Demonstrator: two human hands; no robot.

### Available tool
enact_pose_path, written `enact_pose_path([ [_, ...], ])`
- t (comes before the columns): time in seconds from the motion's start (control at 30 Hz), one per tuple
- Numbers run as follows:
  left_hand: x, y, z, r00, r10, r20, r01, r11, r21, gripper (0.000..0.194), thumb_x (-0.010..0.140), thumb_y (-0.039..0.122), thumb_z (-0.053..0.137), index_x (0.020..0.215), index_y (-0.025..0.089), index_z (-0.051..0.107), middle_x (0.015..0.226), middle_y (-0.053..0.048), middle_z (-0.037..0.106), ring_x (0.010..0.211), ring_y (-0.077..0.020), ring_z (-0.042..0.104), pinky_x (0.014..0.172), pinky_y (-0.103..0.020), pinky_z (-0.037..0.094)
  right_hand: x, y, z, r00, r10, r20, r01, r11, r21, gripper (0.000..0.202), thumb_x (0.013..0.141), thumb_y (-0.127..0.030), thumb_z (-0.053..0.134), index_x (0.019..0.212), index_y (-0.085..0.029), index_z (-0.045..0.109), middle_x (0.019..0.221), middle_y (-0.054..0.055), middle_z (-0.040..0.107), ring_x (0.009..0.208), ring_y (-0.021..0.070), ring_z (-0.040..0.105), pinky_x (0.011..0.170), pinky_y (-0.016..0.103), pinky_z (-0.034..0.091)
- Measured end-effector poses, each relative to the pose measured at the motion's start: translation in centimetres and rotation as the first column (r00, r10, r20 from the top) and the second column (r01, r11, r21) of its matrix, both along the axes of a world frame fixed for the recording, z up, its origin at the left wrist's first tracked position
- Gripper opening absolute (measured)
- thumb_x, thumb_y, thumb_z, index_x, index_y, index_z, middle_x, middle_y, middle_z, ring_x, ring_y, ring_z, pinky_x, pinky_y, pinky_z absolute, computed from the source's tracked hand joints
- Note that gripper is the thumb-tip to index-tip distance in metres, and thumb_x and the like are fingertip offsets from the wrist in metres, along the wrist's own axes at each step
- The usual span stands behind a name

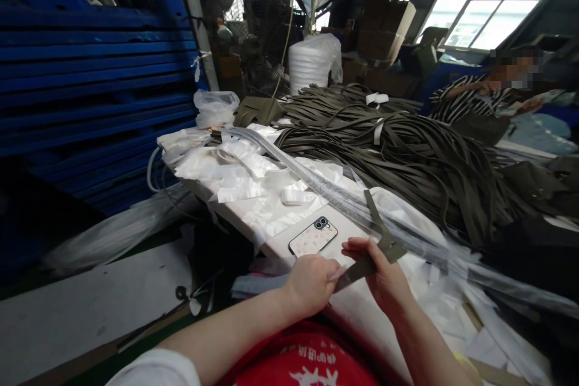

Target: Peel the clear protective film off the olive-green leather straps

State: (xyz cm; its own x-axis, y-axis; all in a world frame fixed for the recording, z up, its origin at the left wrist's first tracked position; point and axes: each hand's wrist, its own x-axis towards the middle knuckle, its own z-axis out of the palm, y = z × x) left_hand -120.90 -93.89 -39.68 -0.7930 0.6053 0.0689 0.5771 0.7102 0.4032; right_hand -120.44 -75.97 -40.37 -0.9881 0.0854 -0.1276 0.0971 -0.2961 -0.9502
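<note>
An olive-grey fabric strap (357, 271) runs between my two hands at the table's near edge. My left hand (311, 282) is closed with thumb and fingers pinched on the strap's lower end. Behind that end, my right hand (384, 274) grips the strap between thumb and fingers, and its fingertips point left. Past my right hand the strap bends and a narrow tail reaches up and away. A phone (312, 238) in a pale patterned case lies face down just beyond my left hand.
White strips of material (244, 175) cover the table's left part. Long bundles of olive straps (398, 145) spread across the back and right. A clear plastic strip (307, 178) crosses diagonally. Blue pallets (99, 84) are stacked at left. A person in a striped top (461, 96) sits at right.
</note>
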Motion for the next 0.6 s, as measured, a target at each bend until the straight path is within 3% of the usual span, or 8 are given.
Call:
enact_pose_path([
  [0.17, 0.3, -0.9, -1.4, 0.998, 0.06, -0.035, -0.058, 0.997, 0.047, 0.041, 0.102, 0.031, 0.032, 0.079, 0.019, 0.063, 0.076, -0.005, 0.07, 0.073, -0.0211, 0.066, 0.067, -0.03, 0.047, 0.9, -1.4, -0.5, 0.991, 0.128, -0.033, -0.114, 0.956, 0.27, 0.061, 0.085, -0.075, 0.052, 0.097, -0.022, 0.079, 0.102, 0.012, 0.076, 0.104, 0.0307, 0.067, 0.105, 0.051, 0.044],
  [0.27, 0.6, -2.0, -2.1, 0.995, 0.061, -0.084, -0.05, 0.99, 0.13, 0.043, 0.102, 0.029, 0.029, 0.076, 0.019, 0.061, 0.076, -0.006, 0.07, 0.071, -0.0193, 0.065, 0.069, -0.029, 0.046, 1.9, -3.0, -0.9, 0.972, 0.23, -0.047, -0.206, 0.931, 0.3, 0.065, 0.084, -0.078, 0.046, 0.101, -0.024, 0.079, 0.109, 0.009, 0.075, 0.112, 0.0306, 0.064, 0.11, 0.048, 0.04],
  [0.37, 1.3, -3.5, -2.8, 0.993, 0.056, -0.106, -0.035, 0.981, 0.192, 0.046, 0.102, 0.03, 0.026, 0.073, 0.019, 0.059, 0.074, -0.005, 0.069, 0.07, -0.0179, 0.064, 0.067, -0.028, 0.045, 2.6, -4.9, -1.9, 0.962, 0.272, -0.013, -0.265, 0.946, 0.185, 0.065, 0.081, -0.079, 0.05, 0.104, -0.026, 0.079, 0.108, 0.007, 0.075, 0.11, 0.03, 0.065, 0.106, 0.045, 0.043],
  [0.43, 2.0, -4.6, -3.2, 0.993, 0.052, -0.105, -0.033, 0.984, 0.177, 0.047, 0.103, 0.03, 0.024, 0.071, 0.019, 0.058, 0.073, -0.005, 0.068, 0.068, -0.0173, 0.063, 0.066, -0.028, 0.043, 2.8, -6.1, -2.8, 0.964, 0.26, 0.059, -0.262, 0.964, 0.04, 0.064, 0.078, -0.079, 0.056, 0.101, -0.023, 0.079, 0.104, 0.009, 0.075, 0.105, 0.0296, 0.067, 0.102, 0.044, 0.046],
  [0.53, 3.1, -6.0, -3.8, 0.994, 0.068, -0.081, -0.06, 0.994, 0.092, 0.046, 0.103, 0.03, 0.025, 0.073, 0.02, 0.059, 0.071, -0.004, 0.066, 0.067, -0.0172, 0.062, 0.065, -0.028, 0.042, 2.5, -7.2, -3.7, 0.969, 0.2, 0.144, -0.179, 0.973, -0.147, 0.06, 0.071, -0.075, 0.068, 0.089, -0.018, 0.078, 0.088, 0.011, 0.076, 0.087, 0.028, 0.07, 0.088, 0.044, 0.053],
  [0.6, 3.6, -6.6, -3.9, 0.994, 0.094, -0.057, -0.092, 0.995, 0.037, 0.046, 0.103, 0.03, 0.024, 0.074, 0.02, 0.059, 0.071, -0.004, 0.066, 0.066, -0.0173, 0.061, 0.064, -0.028, 0.042, 1.9, -7.1, -3.8, 0.981, 0.141, 0.136, -0.116, 0.977, -0.178, 0.058, 0.072, -0.074, 0.068, 0.08, -0.017, 0.073, 0.078, 0.01, 0.073, 0.076, 0.0247, 0.068, 0.078, 0.041, 0.054],
])
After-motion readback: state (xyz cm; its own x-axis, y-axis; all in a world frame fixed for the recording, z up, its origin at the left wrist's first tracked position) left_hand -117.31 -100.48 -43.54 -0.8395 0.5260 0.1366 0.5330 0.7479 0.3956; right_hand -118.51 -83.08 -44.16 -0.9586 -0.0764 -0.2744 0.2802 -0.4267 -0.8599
